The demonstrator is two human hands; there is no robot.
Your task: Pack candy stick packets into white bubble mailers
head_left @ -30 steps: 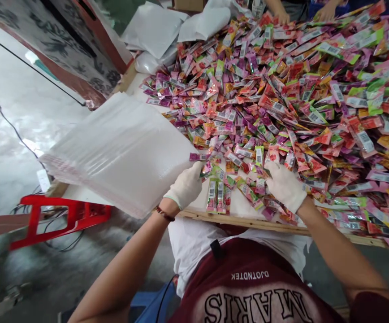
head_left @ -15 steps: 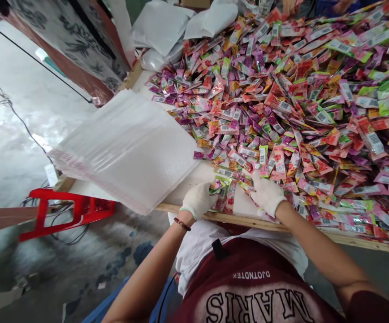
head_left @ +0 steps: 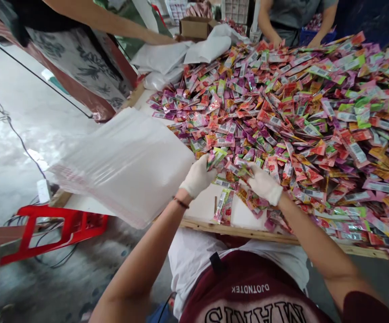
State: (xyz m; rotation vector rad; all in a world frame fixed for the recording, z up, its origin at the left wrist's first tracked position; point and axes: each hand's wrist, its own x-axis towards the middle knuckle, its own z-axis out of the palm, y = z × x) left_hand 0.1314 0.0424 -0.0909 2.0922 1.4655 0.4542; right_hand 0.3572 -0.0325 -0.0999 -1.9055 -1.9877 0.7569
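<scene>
Gloved left hand [head_left: 197, 176] gripping glossy sachets [head_left: 215, 158], right hand [head_left: 264, 184] pinching another – crinkly foil heap [head_left: 298, 112], slick plastic bags [head_left: 127, 163]

Left hand [head_left: 197, 176] grips sachets [head_left: 216, 158]; right hand [head_left: 264, 184] perhaps too.

Both bare forearms reach forward and converge. The left hand [head_left: 197, 176], in a white glove with a dark band at the wrist, has its fingers curled shut. The white-gloved right hand [head_left: 264, 184] is likewise pinched closed, just beside it.
</scene>
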